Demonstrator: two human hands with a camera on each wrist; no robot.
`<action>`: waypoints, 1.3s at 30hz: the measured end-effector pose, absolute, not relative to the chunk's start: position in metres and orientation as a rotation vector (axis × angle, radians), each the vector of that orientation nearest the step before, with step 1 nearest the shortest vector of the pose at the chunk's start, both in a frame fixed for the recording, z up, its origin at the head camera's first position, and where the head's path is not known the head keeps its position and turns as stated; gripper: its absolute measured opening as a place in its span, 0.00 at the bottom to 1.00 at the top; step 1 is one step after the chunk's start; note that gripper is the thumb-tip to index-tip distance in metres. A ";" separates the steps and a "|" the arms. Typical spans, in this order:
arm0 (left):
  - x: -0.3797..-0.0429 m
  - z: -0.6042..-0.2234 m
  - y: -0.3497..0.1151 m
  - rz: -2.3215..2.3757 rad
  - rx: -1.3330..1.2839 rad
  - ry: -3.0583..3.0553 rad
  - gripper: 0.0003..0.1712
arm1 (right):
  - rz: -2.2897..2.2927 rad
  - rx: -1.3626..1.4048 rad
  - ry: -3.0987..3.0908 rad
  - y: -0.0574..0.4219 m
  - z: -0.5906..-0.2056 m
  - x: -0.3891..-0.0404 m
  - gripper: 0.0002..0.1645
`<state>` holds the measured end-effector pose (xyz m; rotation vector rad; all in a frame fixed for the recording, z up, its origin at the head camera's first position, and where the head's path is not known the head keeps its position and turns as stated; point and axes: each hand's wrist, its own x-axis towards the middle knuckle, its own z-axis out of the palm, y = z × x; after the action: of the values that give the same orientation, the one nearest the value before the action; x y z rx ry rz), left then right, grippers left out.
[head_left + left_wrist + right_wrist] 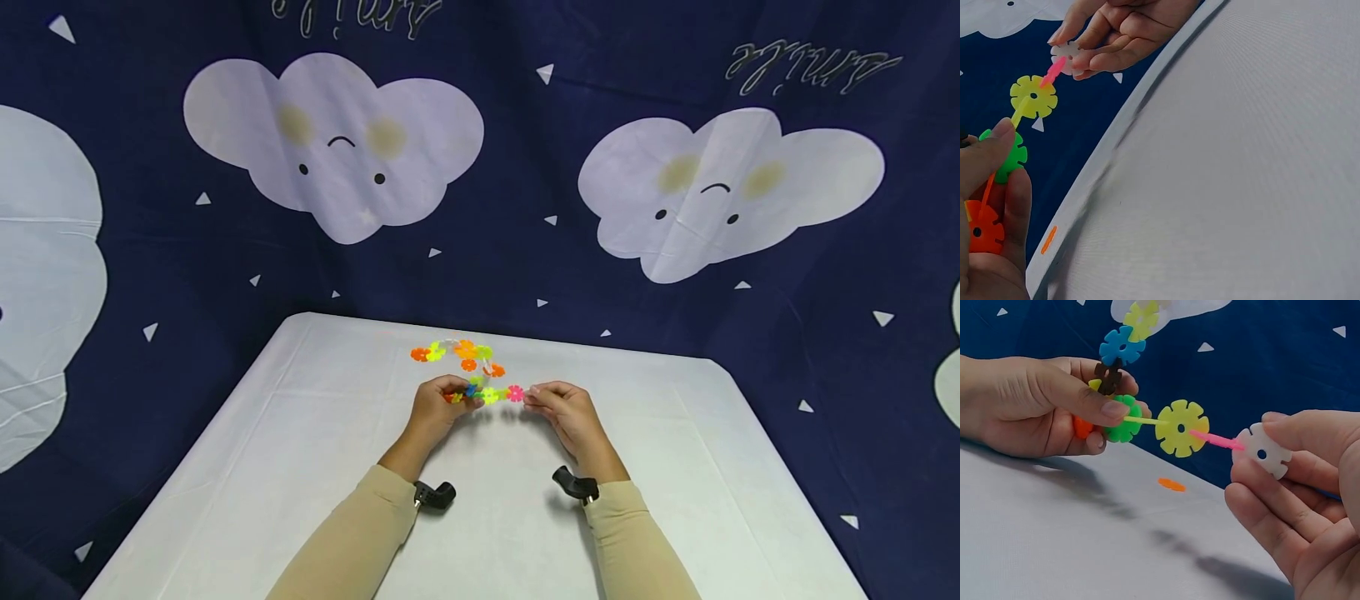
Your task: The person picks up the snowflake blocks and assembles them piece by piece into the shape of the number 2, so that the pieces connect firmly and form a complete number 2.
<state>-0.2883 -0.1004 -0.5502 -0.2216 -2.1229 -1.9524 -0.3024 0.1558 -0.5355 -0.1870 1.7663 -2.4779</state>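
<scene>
A chain of slotted plastic snowflake discs runs between both hands above the white table. My left hand (442, 406) pinches a green snowflake disc (1124, 428) between thumb and fingers; an orange disc (986, 228) hangs by its palm. Onward from the green one come thin yellow edges, a yellow disc (1181, 428) and a pink disc (1216, 439) seen nearly edge-on. At that end my right hand (570, 414) pinches a white disc (1260, 452), which meets the pink one. Beyond the left hand, a blue disc (1122, 346) and further coloured discs (465, 348) continue the chain.
A single orange disc (1171, 485) lies flat on the white-covered table (315, 467). Behind the table hangs a dark blue cloth (517, 167) with printed clouds. Each wrist wears a black camera mount (435, 496).
</scene>
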 end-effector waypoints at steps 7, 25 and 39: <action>-0.289 -0.552 -0.102 -1.898 -0.333 -2.126 0.14 | -2.436 -0.212 1.778 0.161 -0.536 -0.301 0.04; -0.286 -0.549 -0.105 -1.932 -0.318 -2.208 0.14 | -2.342 -0.308 1.795 0.169 -0.541 -0.302 0.07; -0.285 -0.550 -0.102 -1.866 -0.389 -2.225 0.13 | -2.332 -0.347 1.789 0.173 -0.537 -0.299 0.10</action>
<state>-0.2851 -0.1019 -0.5502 -0.3893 -2.2253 -1.8658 -0.2993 0.1727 -0.5374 -0.3473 1.7894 -2.3322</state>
